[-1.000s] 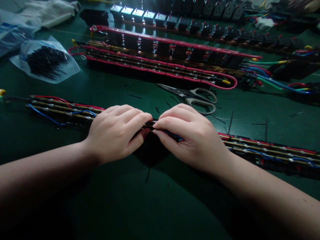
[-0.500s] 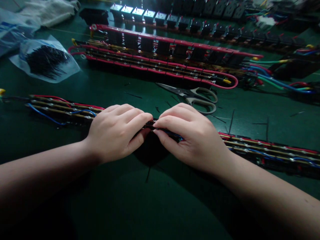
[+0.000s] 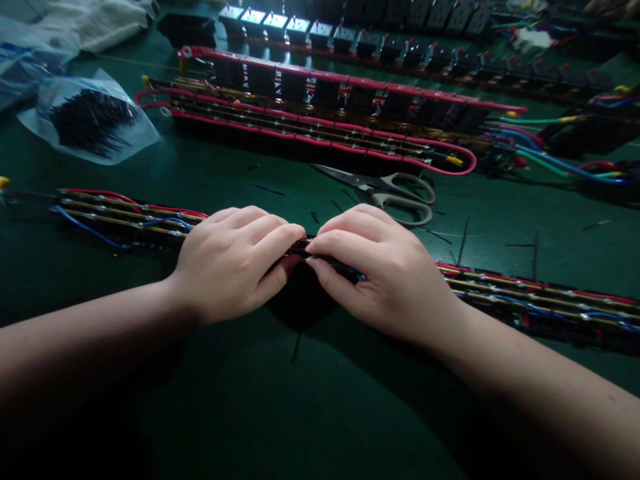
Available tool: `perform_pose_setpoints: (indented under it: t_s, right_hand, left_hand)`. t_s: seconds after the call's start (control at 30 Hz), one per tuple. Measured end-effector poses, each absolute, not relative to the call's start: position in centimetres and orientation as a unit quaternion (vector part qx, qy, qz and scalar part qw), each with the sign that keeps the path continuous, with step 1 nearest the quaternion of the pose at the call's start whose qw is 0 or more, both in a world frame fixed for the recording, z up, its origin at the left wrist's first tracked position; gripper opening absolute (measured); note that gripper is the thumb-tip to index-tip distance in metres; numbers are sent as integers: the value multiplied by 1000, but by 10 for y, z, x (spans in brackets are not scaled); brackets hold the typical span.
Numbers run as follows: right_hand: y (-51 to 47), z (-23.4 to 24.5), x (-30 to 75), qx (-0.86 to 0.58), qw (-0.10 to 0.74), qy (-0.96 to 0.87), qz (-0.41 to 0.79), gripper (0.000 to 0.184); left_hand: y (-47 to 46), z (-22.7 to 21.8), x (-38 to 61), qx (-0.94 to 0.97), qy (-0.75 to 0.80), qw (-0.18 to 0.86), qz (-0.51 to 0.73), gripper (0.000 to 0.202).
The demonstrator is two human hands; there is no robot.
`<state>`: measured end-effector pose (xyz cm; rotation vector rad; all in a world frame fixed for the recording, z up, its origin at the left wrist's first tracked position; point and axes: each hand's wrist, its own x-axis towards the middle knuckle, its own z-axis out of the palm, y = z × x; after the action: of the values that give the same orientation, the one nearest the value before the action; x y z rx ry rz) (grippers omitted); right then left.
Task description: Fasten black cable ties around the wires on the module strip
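Note:
A long black socket strip (image 3: 530,297) with brass bars and red and blue wires lies across the green mat from left to right. My left hand (image 3: 235,263) and my right hand (image 3: 380,270) meet at its middle, fingers curled and pinched on the strip's wiring. The fingertips of both hands nearly touch. The part of the strip under my palms is hidden.
Grey-handled scissors (image 3: 390,190) lie just behind my right hand. A second strip with red wire (image 3: 320,120) and a row of socket modules (image 3: 350,40) lie farther back. A clear bag of black cable ties (image 3: 90,120) sits at the far left. Cut tie ends litter the mat (image 3: 300,400).

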<state>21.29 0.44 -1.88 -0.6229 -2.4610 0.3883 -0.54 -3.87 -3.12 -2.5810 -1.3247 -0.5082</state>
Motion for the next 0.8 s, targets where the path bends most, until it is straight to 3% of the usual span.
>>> perform_pose_setpoints:
  t_s: [0.8]
  right_hand:
    - [4, -19, 213, -226, 284, -923, 130, 16]
  left_hand:
    - [-38, -32, -6, -874, -445, 95, -170, 27]
